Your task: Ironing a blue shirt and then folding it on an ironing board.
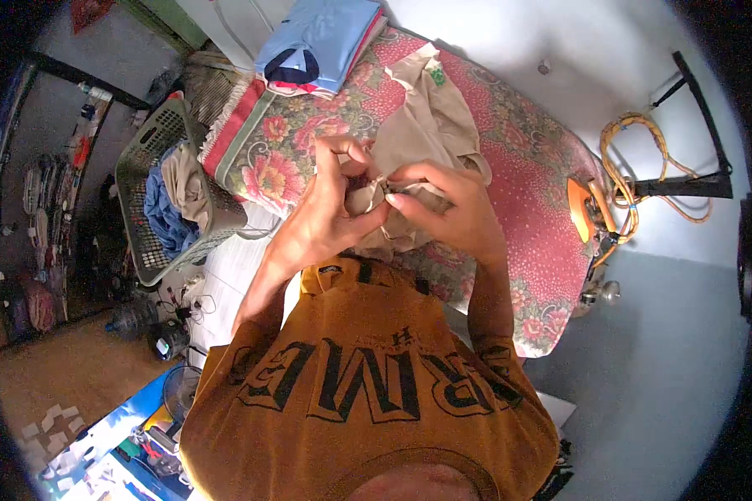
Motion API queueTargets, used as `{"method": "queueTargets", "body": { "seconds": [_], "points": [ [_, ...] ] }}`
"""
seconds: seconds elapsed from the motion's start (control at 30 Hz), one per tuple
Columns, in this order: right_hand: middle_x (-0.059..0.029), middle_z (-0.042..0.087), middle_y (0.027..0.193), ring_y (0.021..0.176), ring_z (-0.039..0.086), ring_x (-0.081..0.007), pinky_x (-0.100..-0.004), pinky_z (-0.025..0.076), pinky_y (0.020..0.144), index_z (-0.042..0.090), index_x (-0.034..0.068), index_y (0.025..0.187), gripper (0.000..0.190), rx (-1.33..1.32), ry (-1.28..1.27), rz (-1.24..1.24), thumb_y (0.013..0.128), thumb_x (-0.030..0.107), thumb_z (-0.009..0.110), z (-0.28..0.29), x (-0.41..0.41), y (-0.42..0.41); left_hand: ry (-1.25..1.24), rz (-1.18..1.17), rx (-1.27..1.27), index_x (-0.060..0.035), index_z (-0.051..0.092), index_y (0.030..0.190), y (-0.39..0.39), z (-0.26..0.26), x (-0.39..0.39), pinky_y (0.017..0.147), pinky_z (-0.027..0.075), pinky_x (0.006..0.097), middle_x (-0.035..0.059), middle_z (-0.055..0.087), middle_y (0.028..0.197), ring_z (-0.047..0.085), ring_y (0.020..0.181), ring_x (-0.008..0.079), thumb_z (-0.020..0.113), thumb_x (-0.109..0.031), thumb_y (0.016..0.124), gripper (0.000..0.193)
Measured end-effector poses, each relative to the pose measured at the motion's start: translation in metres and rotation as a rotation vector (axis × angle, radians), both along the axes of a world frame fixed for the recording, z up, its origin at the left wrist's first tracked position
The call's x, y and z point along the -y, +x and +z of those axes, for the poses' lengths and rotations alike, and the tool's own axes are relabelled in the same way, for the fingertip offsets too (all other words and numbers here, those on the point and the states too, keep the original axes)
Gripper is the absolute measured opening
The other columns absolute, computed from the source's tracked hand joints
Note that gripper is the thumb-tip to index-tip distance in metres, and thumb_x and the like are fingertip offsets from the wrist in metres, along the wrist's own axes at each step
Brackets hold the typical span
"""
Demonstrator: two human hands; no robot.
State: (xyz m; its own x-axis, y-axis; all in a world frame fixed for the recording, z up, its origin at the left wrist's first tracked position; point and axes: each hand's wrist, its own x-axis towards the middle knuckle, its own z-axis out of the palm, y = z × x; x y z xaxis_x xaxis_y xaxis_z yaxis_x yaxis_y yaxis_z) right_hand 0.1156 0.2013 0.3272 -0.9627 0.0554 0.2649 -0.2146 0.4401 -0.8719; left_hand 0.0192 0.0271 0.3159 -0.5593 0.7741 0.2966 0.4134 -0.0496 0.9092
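A beige garment with a small green mark near its far end lies across the flowered cloth on the surface before me. Its near part is lifted and bunched between my hands. My left hand pinches a fold of it between thumb and fingers. Close beside, my right hand grips the fabric with thumb and forefinger at a small dark spot, too small to make out. The fingertips of both hands nearly meet there.
Folded shirts, a light blue one on top, are stacked at the far left. An orange clothes iron stands at the right edge, near a coiled cable. At left, a plastic laundry basket holds blue and beige clothes.
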Motion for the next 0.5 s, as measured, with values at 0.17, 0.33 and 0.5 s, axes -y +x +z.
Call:
{"method": "queueTargets", "body": {
  "seconds": [0.17, 0.33, 0.5],
  "points": [
    [-0.0079, 0.068, 0.09, 0.083, 0.065, -0.0146, -0.0289, 0.049, 0.074, 0.061, 0.0, 0.097, 0.02, 0.067, 0.036, -0.063, 0.083, 0.013, 0.068, -0.007, -0.008, 0.005, -0.005, -0.001, 0.14, -0.0072, 0.024, 0.112, -0.003, -0.003, -0.011, 0.077, 0.048, 0.0309, 0.0093, 0.055, 0.086, 0.055, 0.08, 0.0155, 0.067, 0.009, 0.076, 0.058],
    [-0.0139, 0.066, 0.091, 0.085, 0.066, -0.0274, -0.035, 0.05, 0.074, 0.058, 0.003, 0.1, 0.02, 0.016, -0.061, -0.154, 0.087, 0.017, 0.063, -0.022, -0.011, 0.009, -0.001, -0.033, 0.168, -0.0032, 0.041, 0.11, -0.008, -0.008, -0.024, 0.077, 0.048, 0.03, 0.0082, 0.058, 0.088, 0.057, 0.083, 0.0133, 0.069, 0.005, 0.078, 0.043],
    [-0.007, 0.061, 0.088, 0.083, 0.055, -0.0102, -0.0255, 0.045, 0.074, 0.056, -0.001, 0.1, 0.016, 0.009, -0.199, -0.278, 0.089, 0.009, 0.061, -0.039, -0.005, 0.017, -0.099, 0.057, 0.185, 0.0002, 0.059, 0.098, -0.001, -0.015, -0.035, 0.076, 0.048, 0.0342, 0.0113, 0.06, 0.086, 0.059, 0.082, 0.0163, 0.066, -0.001, 0.083, 0.017]
  ]
}}
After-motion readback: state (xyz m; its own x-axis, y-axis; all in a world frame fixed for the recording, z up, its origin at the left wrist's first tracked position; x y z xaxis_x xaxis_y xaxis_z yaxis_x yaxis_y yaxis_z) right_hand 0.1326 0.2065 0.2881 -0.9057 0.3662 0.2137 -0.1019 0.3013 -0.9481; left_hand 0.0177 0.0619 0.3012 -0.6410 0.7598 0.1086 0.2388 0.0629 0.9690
